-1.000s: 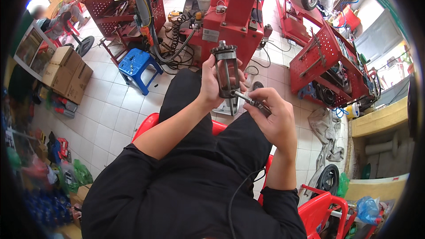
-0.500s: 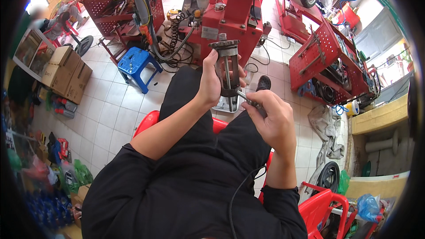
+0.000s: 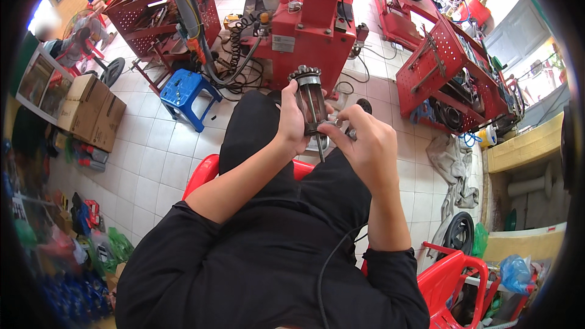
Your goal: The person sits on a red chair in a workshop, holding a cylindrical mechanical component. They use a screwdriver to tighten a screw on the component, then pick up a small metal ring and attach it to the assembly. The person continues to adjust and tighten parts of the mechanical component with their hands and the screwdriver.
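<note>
My left hand (image 3: pixel 291 123) is closed round a dark, cage-like metal cylinder (image 3: pixel 311 100), holding it tilted above my lap. Its far end carries a toothed, silver-rimmed collar, and a thin metal rod (image 3: pixel 321 151) runs lengthwise through it and sticks out at the near end. At the near ring, the fingers of my right hand (image 3: pixel 372 146) are pinched on a small shiny metal piece (image 3: pixel 351 133). Those fingers cover most of that piece, so its kind does not show. Part of a pale tray on the floor shows behind the cylinder.
Ahead stands a red machine (image 3: pixel 311 39) with hoses and cables round its base. A blue stool (image 3: pixel 189 94) is at the left, near cardboard boxes (image 3: pixel 91 113). To the right is a red perforated tool cart (image 3: pixel 448 73). A red chair (image 3: pixel 448 286) is behind my right arm.
The cylinder has turned and tilted, so its rod now points down toward my lap. My right fingers have moved up and left, against the near ring; the shaft seen there earlier is covered.
</note>
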The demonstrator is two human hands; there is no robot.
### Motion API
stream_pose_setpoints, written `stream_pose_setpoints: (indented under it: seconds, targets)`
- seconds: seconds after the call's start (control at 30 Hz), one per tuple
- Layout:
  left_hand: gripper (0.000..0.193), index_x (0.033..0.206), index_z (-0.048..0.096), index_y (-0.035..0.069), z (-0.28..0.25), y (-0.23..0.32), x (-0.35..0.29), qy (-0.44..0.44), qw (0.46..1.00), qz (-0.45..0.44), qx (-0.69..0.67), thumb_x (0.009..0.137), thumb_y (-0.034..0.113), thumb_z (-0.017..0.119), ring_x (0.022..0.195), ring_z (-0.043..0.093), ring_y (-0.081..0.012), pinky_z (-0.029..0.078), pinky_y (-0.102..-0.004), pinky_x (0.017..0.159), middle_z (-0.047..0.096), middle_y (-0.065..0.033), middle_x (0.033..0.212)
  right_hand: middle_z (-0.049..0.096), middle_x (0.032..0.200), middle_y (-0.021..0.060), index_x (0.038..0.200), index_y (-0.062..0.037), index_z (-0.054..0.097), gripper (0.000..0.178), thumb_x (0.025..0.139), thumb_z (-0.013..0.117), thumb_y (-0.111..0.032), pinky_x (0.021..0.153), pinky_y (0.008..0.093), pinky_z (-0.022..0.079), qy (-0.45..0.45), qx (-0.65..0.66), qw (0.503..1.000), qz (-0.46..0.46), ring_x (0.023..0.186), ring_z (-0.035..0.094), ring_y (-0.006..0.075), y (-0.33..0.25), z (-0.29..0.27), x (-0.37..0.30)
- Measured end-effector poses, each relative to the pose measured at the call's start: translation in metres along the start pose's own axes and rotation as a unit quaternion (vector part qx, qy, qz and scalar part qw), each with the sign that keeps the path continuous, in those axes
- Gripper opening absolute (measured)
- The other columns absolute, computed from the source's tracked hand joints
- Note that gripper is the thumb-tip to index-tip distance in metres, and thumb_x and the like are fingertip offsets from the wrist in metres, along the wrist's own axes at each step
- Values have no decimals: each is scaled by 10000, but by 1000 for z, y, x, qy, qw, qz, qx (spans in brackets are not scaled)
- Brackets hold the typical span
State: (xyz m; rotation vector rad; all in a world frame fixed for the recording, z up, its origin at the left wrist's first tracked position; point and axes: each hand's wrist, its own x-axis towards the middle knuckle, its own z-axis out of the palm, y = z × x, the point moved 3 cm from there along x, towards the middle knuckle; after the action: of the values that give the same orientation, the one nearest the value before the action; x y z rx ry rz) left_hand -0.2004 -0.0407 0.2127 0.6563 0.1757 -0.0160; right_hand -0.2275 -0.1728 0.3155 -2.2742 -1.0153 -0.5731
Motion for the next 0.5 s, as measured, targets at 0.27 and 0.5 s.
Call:
stream_pose_setpoints:
  seconds: [0.27, 0.5]
  targets:
    - [657, 1059, 546, 58, -13, -11, 3, -11, 996, -65, -54, 925, 632, 255, 660, 631, -285, 527, -409, 650, 622, -127, 813, 663, 773, 95, 1057, -64, 639, 238, 834, 665, -144, 544, 329, 466, -81, 137, 986, 57, 607, 635, 234, 3, -15, 5]
    - [679, 1070, 530, 79, -9, -11, 1, -13, 998, -60, -24, 912, 661, 217, 705, 650, -233, 543, -418, 532, 655, -106, 852, 674, 842, 64, 1026, -83, 656, 198, 832, 656, -121, 554, 310, 457, -85, 139, 986, 28, 640, 641, 222, 10, -7, -1]
